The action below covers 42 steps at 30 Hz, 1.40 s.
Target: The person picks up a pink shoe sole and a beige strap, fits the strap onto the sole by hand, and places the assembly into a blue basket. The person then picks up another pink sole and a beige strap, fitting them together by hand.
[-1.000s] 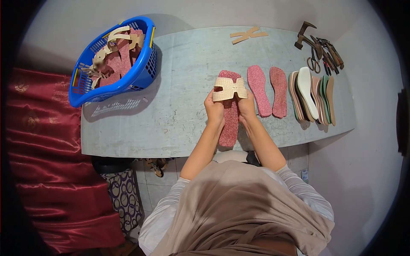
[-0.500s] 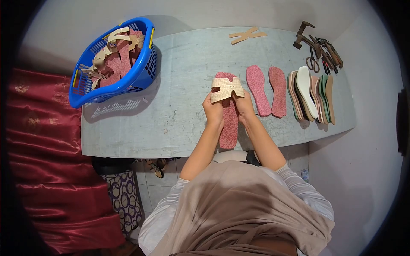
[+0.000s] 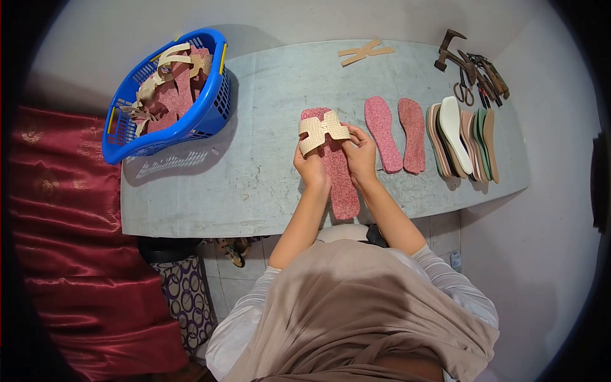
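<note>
A pink speckled sandal sole (image 3: 344,194) with a cream woven-texture strap (image 3: 323,130) across its upper part is held over the table's front half. My left hand (image 3: 310,167) is closed on its left edge, just under the strap's end. On the other side my right hand (image 3: 360,153) grips the sole and strap edge, with its fingers curled. The undersides of both grips are hidden. Two loose pink soles, one lighter (image 3: 383,134) and one darker (image 3: 412,135), lie right of my right hand.
A blue basket (image 3: 219,89) of straps and pink soles stands at the left. Beige cut strips (image 3: 365,52) lie at the back. Several coloured soles (image 3: 453,137) are lined up at the right, below a hammer (image 3: 449,51), scissors (image 3: 464,92) and other hand tools (image 3: 491,79).
The strapped sole has tilted, its top end swinging left. My right hand has shifted its fingers up the strap's right side; my left hand moved slightly left and down.
</note>
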Motion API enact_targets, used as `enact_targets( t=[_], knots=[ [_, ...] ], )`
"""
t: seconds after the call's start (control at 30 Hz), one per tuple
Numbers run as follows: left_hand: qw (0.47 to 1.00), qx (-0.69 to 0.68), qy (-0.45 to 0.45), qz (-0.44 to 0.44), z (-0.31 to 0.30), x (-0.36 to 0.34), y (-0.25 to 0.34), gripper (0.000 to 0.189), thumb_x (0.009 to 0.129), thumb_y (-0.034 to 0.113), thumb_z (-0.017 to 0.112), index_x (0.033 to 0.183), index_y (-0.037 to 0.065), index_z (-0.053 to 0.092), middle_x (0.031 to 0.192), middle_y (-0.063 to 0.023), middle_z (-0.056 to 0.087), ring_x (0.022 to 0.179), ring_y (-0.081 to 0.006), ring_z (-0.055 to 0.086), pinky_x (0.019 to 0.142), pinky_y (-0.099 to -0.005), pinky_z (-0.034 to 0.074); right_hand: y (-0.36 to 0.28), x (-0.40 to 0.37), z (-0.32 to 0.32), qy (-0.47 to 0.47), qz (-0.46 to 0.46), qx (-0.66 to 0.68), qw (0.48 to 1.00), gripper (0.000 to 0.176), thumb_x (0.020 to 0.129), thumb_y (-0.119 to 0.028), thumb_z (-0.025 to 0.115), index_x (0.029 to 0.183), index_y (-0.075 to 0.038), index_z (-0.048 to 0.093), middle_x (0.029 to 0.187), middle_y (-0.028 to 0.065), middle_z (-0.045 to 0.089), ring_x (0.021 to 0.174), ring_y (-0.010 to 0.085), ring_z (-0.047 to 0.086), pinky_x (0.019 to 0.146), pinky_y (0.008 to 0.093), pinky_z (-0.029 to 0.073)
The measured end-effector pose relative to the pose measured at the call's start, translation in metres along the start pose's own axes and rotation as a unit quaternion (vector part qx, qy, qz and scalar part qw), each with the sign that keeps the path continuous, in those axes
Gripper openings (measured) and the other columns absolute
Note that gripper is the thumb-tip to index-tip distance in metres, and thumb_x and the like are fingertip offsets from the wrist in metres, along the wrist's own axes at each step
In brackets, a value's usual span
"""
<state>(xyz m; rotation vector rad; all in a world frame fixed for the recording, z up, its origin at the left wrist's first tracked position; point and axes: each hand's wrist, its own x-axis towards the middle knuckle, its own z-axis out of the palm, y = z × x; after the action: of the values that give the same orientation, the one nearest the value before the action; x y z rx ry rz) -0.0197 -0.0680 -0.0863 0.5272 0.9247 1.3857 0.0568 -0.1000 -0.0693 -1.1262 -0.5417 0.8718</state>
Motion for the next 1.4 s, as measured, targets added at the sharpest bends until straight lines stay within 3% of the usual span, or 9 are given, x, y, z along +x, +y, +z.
enact_targets(
  t=[0.2, 0.3, 0.6, 0.7, 1.0, 1.27, 1.4],
  knots=[
    [1.000, -0.011, 0.003, -0.002, -0.001, 0.000, -0.001, 0.019, 0.086, 0.011, 0.050, 0.100, -0.001, 0.054, 0.091, -0.0037, 0.057, 0.079, -0.0102, 0.054, 0.068, -0.0225, 0.045, 0.004, -0.001, 0.000, 0.001, -0.049, -0.032, 0.998, 0.021, 0.074, 0.005, 0.056, 0.094, 0.004, 0.056, 0.093, 0.0081, 0.059, 0.088, 0.0115, 0.054, 0.074, 0.0230, 0.045],
    [1.000, -0.016, -0.003, -0.011, -0.002, 0.001, 0.000, 0.020, 0.087, 0.012, 0.050, 0.101, -0.001, 0.054, 0.091, -0.0036, 0.057, 0.079, -0.0101, 0.054, 0.067, -0.0224, 0.045, 0.014, 0.000, -0.004, 0.017, -0.082, -0.119, 0.989, 0.017, 0.074, 0.003, 0.057, 0.090, 0.003, 0.054, 0.092, 0.0088, 0.059, 0.087, 0.0114, 0.054, 0.072, 0.0233, 0.045],
    [0.999, -0.009, -0.040, -0.014, -0.003, 0.005, 0.004, 0.020, 0.085, 0.015, 0.053, 0.099, 0.001, 0.054, 0.093, -0.0048, 0.058, 0.082, -0.0131, 0.056, 0.070, -0.0271, 0.047, -0.001, -0.013, 0.005, -0.048, 0.046, 0.013, 0.998, 0.034, 0.077, 0.004, 0.055, 0.109, 0.001, 0.044, 0.094, 0.0087, 0.059, 0.087, 0.0112, 0.054, 0.071, 0.0231, 0.045],
    [0.999, -0.010, -0.042, -0.015, -0.004, 0.005, 0.007, 0.020, 0.085, 0.015, 0.053, 0.100, 0.001, 0.054, 0.094, -0.0045, 0.058, 0.082, -0.0128, 0.056, 0.070, -0.0271, 0.047, -0.003, -0.011, 0.011, -0.052, -0.023, 0.022, 0.998, 0.034, 0.078, 0.004, 0.053, 0.110, 0.001, 0.045, 0.096, 0.0068, 0.058, 0.087, 0.0101, 0.054, 0.074, 0.0223, 0.043],
    [0.999, -0.004, -0.035, -0.008, -0.006, 0.001, 0.013, 0.021, 0.085, 0.012, 0.052, 0.102, 0.001, 0.053, 0.094, -0.0041, 0.058, 0.082, -0.0119, 0.055, 0.071, -0.0260, 0.046, 0.009, -0.010, 0.002, -0.084, 0.023, -0.022, 0.996, 0.030, 0.077, 0.003, 0.056, 0.106, 0.002, 0.048, 0.092, 0.0051, 0.059, 0.083, 0.0076, 0.054, 0.071, 0.0213, 0.043],
    [0.993, 0.051, -0.110, 0.011, -0.010, 0.001, 0.008, 0.026, 0.084, 0.007, 0.051, 0.109, -0.001, 0.050, 0.097, -0.0060, 0.057, 0.084, -0.0128, 0.056, 0.072, -0.0261, 0.047, 0.002, -0.009, -0.001, -0.060, 0.099, 0.029, 0.993, 0.020, 0.077, 0.001, 0.059, 0.097, 0.002, 0.055, 0.093, 0.0050, 0.059, 0.083, 0.0093, 0.055, 0.071, 0.0223, 0.044],
    [0.994, -0.001, -0.113, -0.002, -0.009, 0.000, 0.008, 0.026, 0.084, 0.008, 0.052, 0.108, -0.001, 0.050, 0.097, -0.0058, 0.058, 0.083, -0.0127, 0.057, 0.072, -0.0256, 0.048, 0.003, -0.010, 0.000, -0.064, 0.109, 0.100, 0.987, 0.023, 0.076, 0.001, 0.059, 0.099, 0.002, 0.054, 0.092, 0.0049, 0.059, 0.083, 0.0099, 0.055, 0.073, 0.0238, 0.044]
  ],
)
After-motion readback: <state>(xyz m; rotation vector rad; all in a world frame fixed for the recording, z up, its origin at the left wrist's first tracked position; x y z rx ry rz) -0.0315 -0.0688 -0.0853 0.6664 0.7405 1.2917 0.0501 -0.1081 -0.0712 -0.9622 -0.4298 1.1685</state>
